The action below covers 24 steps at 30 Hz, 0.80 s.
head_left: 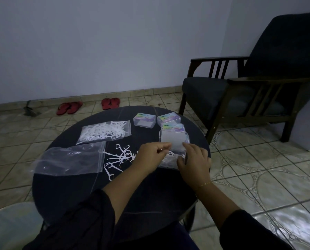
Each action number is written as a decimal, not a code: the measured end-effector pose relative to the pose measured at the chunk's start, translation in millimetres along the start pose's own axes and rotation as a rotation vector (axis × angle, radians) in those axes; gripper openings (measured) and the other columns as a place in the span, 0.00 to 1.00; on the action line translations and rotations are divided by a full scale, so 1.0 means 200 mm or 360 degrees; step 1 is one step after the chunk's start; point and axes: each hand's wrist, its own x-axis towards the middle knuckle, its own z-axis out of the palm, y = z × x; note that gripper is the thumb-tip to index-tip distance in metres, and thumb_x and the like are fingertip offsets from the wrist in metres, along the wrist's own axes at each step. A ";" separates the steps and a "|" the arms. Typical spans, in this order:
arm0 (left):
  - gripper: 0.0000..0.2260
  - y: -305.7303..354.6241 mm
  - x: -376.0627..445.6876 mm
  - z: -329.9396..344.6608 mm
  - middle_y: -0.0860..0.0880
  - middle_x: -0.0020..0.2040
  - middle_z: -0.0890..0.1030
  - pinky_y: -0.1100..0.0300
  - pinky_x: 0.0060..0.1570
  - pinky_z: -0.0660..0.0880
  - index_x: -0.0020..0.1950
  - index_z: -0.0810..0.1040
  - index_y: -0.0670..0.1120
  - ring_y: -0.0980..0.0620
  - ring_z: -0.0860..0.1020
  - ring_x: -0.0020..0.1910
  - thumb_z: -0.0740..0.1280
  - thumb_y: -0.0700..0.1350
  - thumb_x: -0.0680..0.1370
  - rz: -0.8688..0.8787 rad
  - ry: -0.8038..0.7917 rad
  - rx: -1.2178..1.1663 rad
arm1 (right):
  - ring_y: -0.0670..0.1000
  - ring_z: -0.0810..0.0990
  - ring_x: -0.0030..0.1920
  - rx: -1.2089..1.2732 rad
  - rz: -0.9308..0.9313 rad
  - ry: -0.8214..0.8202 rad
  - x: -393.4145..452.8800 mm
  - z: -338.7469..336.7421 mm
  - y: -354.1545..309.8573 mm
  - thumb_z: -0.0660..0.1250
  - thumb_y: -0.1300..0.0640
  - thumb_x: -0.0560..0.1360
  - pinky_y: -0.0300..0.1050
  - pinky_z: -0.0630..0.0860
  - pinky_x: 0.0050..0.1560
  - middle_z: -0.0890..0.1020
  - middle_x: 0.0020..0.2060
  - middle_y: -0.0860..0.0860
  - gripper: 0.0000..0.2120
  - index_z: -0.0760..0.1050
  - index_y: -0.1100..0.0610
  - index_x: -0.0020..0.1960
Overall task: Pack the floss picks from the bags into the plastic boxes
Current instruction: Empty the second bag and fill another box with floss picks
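- A round dark table (89, 188) is seen from above, with both hands of a person over its right half.
- An open plastic box (170, 160) lies at the table's right edge; white floss picks are visible inside its base, and its clear lid (174, 141) is raised towards the far side.
- The left hand (150, 156) is held at the box's near left corner, thumb and forefinger pinched together on the lid's edge; whether a pick is also held cannot be told.
- The right hand (194, 161) rests on the box's right side, fingers curled around its edge and lid.
- Loose floss picks (117, 158) are scattered on the table just left of the left hand.
- An emptied clear bag (69, 160) lies flat on the left; a second bag (104, 131), filled with picks, lies beyond it.
- Three closed boxes (144, 120), (168, 118), (173, 127) bearing coloured labels stand at the far right; the printing is too small and blurred to be read.
- Two pairs of red sandals (69, 107), (111, 103) are noted on the tiled floor by the wall, and a dark armchair (249, 87) stands to the right.
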 end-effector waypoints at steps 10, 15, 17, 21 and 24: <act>0.17 -0.06 -0.03 0.01 0.60 0.66 0.73 0.58 0.51 0.56 0.67 0.72 0.56 0.54 0.65 0.59 0.57 0.48 0.79 0.0245 -0.0108 0.1204 | 0.56 0.64 0.67 -0.0273 -0.0273 -0.0034 -0.03 0.04 0.01 0.60 0.48 0.78 0.53 0.62 0.60 0.69 0.69 0.51 0.14 0.78 0.48 0.59; 0.18 -0.08 -0.05 0.02 0.58 0.64 0.75 0.58 0.53 0.58 0.70 0.70 0.57 0.54 0.66 0.59 0.57 0.47 0.80 0.0273 -0.0145 0.1027 | 0.54 0.61 0.68 -0.0249 -0.0246 -0.0058 -0.04 0.03 0.01 0.56 0.47 0.79 0.51 0.60 0.61 0.66 0.71 0.50 0.16 0.76 0.48 0.62; 0.18 -0.09 -0.07 0.00 0.58 0.65 0.75 0.57 0.55 0.61 0.69 0.71 0.56 0.54 0.67 0.59 0.58 0.45 0.80 0.0272 -0.0052 0.0963 | 0.54 0.61 0.69 -0.0238 -0.0263 -0.0073 -0.04 0.03 0.00 0.57 0.47 0.79 0.50 0.59 0.61 0.66 0.71 0.49 0.16 0.76 0.48 0.62; 0.18 -0.15 -0.11 -0.10 0.57 0.62 0.77 0.58 0.54 0.61 0.66 0.75 0.54 0.53 0.69 0.57 0.61 0.42 0.78 0.0258 0.0113 0.0939 | 0.52 0.59 0.70 -0.0285 -0.0332 -0.0145 -0.03 0.01 -0.02 0.56 0.47 0.79 0.49 0.59 0.62 0.64 0.71 0.47 0.17 0.72 0.44 0.66; 0.18 -0.20 -0.15 -0.21 0.58 0.64 0.76 0.60 0.52 0.56 0.66 0.74 0.55 0.53 0.68 0.60 0.60 0.42 0.78 0.0127 0.0188 0.1043 | 0.51 0.58 0.70 -0.0278 -0.0421 -0.0154 -0.03 0.00 -0.08 0.56 0.47 0.79 0.49 0.58 0.63 0.64 0.71 0.46 0.18 0.69 0.43 0.68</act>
